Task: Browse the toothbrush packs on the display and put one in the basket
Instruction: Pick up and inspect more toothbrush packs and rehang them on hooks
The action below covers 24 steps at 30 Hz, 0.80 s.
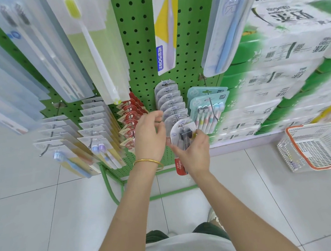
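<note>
Toothbrush packs hang in rows on hooks of a green pegboard display [145, 53]. My right hand [194, 152] grips the front pack of the grey row, a grey and red toothbrush pack [181, 136] with dark brush heads, still at the tip of its hook. My left hand [149, 136] is raised just left of that row, fingers curled near the packs behind; whether it touches one is unclear. A white basket [317, 147] with an orange rim lies on the floor at the right.
Red packs [130, 116] hang left of my hands and a teal multi-brush pack [208, 106] hangs right. Long packs hang above. Stacked tissue packages [287, 72] fill the shelf at right. White floor tiles lie below.
</note>
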### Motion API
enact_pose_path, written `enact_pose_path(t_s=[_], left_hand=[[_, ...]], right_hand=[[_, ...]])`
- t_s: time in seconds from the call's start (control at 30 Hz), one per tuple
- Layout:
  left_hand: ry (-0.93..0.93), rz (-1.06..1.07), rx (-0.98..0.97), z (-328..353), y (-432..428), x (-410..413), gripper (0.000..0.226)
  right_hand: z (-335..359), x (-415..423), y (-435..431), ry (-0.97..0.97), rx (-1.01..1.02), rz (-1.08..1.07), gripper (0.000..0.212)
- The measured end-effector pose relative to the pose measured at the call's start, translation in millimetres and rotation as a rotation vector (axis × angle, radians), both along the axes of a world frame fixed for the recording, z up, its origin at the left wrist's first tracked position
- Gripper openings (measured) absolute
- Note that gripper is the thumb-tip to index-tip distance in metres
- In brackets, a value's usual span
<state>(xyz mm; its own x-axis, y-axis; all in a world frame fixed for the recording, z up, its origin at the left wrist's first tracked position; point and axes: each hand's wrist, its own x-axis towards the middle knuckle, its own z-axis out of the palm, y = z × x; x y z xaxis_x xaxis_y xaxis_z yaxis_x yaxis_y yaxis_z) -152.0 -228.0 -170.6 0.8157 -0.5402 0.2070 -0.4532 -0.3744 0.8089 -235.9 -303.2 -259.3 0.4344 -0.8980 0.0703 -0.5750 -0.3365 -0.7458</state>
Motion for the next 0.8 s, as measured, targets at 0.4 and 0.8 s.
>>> enact_pose_path(t_s=[0.4,0.8], left_hand=[[-0.297,-0.150,0.488,8,-33,21,0.020],[-0.324,-0.093,0.512,1,-39,21,0.013]], right_hand=[[7,8,-5,0.052,0.092,0.023,0.089],[13,-13,-8,0.081,0.119,0.078,0.076]])
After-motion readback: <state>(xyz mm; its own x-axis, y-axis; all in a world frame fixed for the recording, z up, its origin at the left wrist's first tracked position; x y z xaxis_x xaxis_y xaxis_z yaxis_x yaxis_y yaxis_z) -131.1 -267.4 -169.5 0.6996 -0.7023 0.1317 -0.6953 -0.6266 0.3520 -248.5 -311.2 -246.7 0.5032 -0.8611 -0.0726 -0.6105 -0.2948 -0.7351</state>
